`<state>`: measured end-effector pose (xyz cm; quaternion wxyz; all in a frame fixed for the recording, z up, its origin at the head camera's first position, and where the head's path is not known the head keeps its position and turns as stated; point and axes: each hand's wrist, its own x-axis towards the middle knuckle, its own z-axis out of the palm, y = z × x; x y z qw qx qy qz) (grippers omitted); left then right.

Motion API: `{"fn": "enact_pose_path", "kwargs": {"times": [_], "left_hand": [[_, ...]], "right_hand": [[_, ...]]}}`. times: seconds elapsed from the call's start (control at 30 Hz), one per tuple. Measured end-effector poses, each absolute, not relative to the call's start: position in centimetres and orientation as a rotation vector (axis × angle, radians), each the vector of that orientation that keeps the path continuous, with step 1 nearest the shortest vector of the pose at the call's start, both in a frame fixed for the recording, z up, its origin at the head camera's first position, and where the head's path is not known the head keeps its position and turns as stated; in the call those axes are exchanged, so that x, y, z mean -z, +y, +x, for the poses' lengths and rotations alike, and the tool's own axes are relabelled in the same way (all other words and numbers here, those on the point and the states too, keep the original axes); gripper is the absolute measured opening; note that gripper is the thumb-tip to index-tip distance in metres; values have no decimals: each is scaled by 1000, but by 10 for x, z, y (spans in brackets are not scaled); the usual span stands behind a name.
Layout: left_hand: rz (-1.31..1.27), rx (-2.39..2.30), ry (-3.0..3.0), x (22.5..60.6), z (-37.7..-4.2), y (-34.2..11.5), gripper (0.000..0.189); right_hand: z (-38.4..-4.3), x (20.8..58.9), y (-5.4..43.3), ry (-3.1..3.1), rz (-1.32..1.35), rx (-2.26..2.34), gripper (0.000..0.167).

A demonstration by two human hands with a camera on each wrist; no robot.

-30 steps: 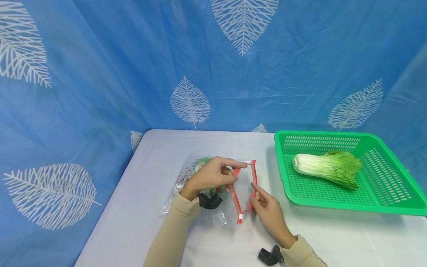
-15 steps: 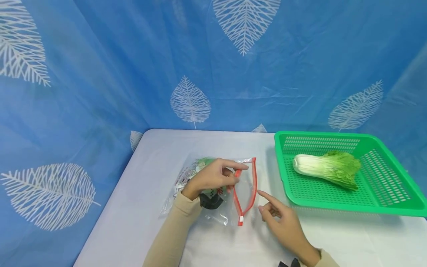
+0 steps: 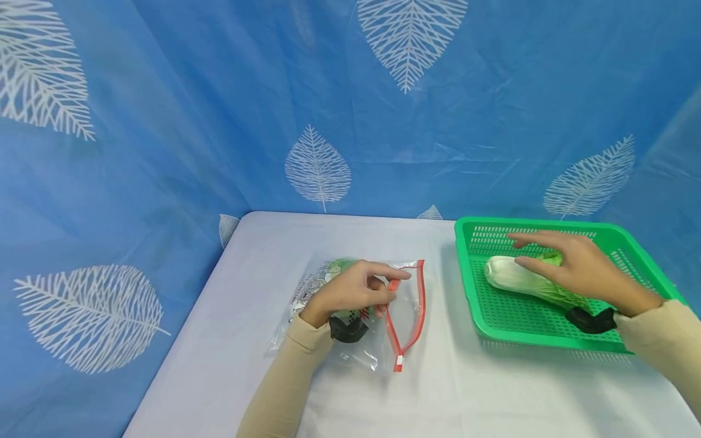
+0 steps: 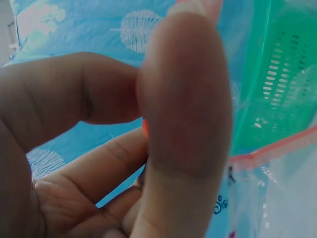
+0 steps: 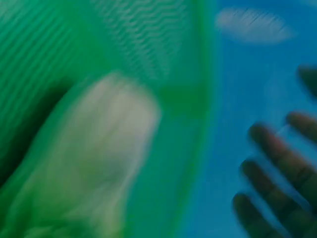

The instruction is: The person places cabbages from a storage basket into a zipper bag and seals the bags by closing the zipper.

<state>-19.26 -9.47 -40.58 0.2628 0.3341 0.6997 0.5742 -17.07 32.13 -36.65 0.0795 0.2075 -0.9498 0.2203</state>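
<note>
In the head view, my left hand (image 3: 350,289) pinches the red-edged mouth of a clear zip bag (image 3: 405,316) between thumb and finger. The bag lies on the white table with its mouth spread and a white slider at the near corner. Green and black print shows beneath the hand. Over the green basket (image 3: 471,304) at right, my right hand (image 3: 575,264) hovers with fingers spread, above a Chinese cabbage (image 3: 509,277). The cabbage's white base points left and its leaves are partly hidden by the hand. In the right wrist view the cabbage (image 5: 104,144) is blurred, apart from the fingers (image 5: 277,183).
The basket has raised slotted walls and stands at the table's back right. A white cloth covers the table (image 3: 263,255). Behind and to the left hangs a blue curtain (image 3: 235,109) with white leaf prints.
My right hand has left the bag's red edge and moved right, up over the cabbage in the basket. The left hand stays at the bag's mouth, which remains spread.
</note>
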Motion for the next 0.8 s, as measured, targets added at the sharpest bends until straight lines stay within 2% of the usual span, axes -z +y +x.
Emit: {"fn": "enact_pose_path", "kwargs": {"times": [0.13, 0.3, 0.63, 0.8], "left_hand": [[897, -1546, 1909, 406, -193, -95, 42], [893, -1552, 1909, 406, -192, -97, 42], [894, -1549, 1921, 409, -195, -99, 41], [891, -1548, 1918, 410, -197, -100, 41]], "right_hand": [[-194, 389, 354, -3025, 512, -850, 57], [-204, 412, 377, -3114, 405, -1000, 63], [-211, 438, 387, -3196, 576, -1010, 81], [-213, 447, 385, -3193, 654, -970, 83]]}}
